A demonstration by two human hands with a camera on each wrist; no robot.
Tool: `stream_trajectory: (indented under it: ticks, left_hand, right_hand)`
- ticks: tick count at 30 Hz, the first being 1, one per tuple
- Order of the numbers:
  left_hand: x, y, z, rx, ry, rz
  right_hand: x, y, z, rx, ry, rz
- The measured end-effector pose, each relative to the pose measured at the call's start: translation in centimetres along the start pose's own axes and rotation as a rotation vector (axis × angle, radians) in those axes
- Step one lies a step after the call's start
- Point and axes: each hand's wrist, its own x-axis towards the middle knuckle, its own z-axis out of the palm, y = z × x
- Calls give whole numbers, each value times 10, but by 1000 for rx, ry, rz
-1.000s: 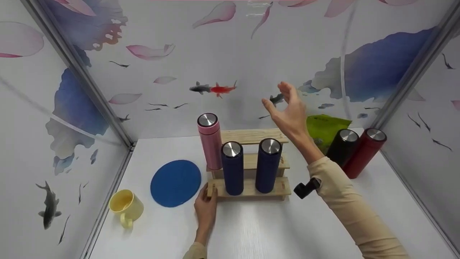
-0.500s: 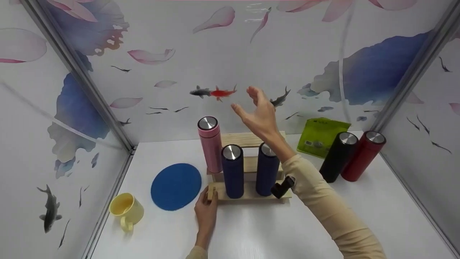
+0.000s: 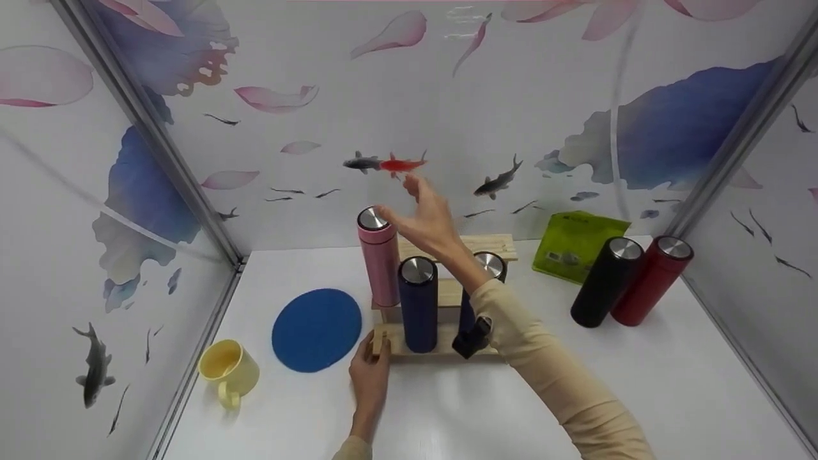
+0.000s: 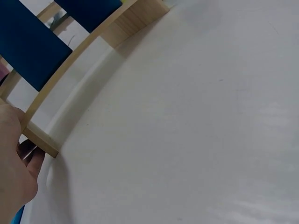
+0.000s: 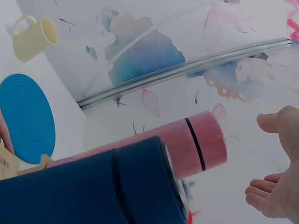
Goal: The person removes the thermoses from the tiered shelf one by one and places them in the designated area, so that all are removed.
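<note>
Flanking rack [image 3: 449, 294], white tabletop [image 3: 441, 409]: patterned walls [image 3: 45, 217].

The white bench [image 3: 300, 415] carries a mug [image 3: 239, 370], mat [image 3: 316, 329] and rack [image 3: 492, 245]. A pouch [image 3: 569, 246], black bottle [image 3: 604, 284] and red bottle [image 3: 653, 281] share it.

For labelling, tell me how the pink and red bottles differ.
The pink bottle stands on the wooden rack; the red bottle stands on the white table. The right hand is near the pink bottle; the red bottle stands away from that hand, beside the black bottle. Both are cylindrical with shiny silver lid tops.
</note>
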Motion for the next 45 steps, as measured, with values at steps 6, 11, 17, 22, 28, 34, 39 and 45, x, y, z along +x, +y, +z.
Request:
stream_trajectory:
  ticks: [6, 11, 17, 22, 28, 34, 39, 45]
  left_hand:
    - [-3, 5, 4, 7, 18, -9]
    - [-5, 16, 4, -13, 24, -18]
    - [-2, 11, 1, -14, 20, -1]
    - [-2, 3, -2, -5, 2, 9]
    - [-1, 1, -3, -1, -16, 21]
    - [1, 1, -2, 15, -15, 17]
    - [1, 1, -3, -3, -19, 21]
    - [1, 1, -3, -32, -27, 27]
  right_hand:
    - [-6, 3, 17, 7, -80, 32]
    - [-7, 7, 27, -5, -102, 47]
    - [-9, 12, 34, -39, -111, -6]
    - [-10, 17, 37, -23, -119, -26]
    - [-11, 20, 35, -5, -95, -61]
    - [-11, 18, 27, -5, -80, -86]
    - [-9, 15, 15, -2, -40, -115]
    - [-8, 13, 1, 27, -9, -121]
